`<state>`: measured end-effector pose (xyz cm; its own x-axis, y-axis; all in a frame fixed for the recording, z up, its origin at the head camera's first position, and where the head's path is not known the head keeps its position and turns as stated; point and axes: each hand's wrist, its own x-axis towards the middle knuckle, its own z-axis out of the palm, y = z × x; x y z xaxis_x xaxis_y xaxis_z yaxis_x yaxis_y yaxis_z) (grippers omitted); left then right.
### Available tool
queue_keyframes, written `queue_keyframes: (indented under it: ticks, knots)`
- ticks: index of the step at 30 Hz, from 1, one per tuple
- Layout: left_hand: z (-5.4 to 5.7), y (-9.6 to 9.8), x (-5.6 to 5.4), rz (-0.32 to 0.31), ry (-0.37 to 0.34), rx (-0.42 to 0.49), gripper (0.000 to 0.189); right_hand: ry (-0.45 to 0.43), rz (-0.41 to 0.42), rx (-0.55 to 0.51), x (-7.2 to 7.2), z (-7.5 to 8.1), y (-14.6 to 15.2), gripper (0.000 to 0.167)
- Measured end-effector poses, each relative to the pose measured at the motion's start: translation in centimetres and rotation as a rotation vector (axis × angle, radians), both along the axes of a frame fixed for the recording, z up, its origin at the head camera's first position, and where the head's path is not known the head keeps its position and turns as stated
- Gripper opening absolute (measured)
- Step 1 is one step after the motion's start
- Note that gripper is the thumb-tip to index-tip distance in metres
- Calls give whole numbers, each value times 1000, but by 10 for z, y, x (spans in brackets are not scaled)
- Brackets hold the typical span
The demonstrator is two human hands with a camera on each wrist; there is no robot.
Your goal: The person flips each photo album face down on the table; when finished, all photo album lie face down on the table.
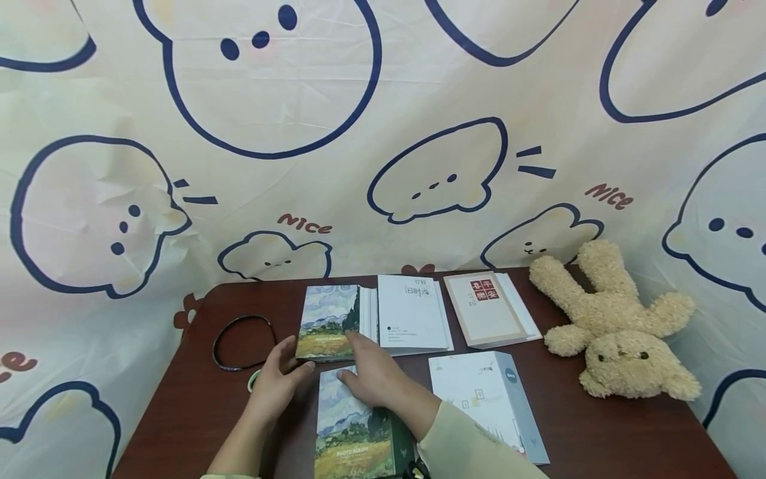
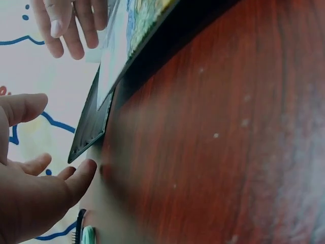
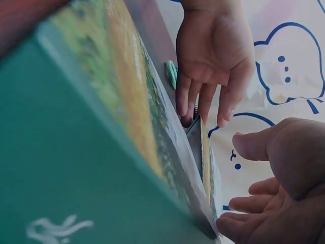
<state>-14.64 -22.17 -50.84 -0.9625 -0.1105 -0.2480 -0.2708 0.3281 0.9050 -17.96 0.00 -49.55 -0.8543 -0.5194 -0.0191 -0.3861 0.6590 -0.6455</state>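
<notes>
In the head view, my left hand [image 1: 276, 380] is just left of the front photo album [image 1: 353, 426], thumb and fingers spread and holding nothing. My right hand [image 1: 383, 379] is over the far right part of this album, its fingers extended toward a second landscape-covered album [image 1: 328, 319] behind. Both covers show a painted field and sky. The front album's green spine [image 3: 111, 168] fills much of the right wrist view, where both palms look bare. Whether my right fingertips touch either album I cannot tell.
A white album [image 1: 413, 313] and a cream-covered one [image 1: 483, 309] stand along the back. Another white album [image 1: 479, 399] lies to the right. A plush bear [image 1: 622, 339] rests at the right edge. Left are a black headband [image 1: 215, 349] and a green ring [image 1: 253, 380].
</notes>
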Motion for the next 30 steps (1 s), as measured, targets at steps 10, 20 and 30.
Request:
queue_keyframes:
  ticks: [10, 20, 30]
  knots:
    - [-5, 0, -10, -1, 1, 0, 82, 11, -4, 47, -15, -7, -11, 74]
    - [-6, -3, -20, -8, -13, 19, 81, -29, -66, 39, -27, -8, -19, 75]
    - [-7, -3, -22, -14, -26, 55, 83, -94, -88, 30, -29, -11, -23, 76]
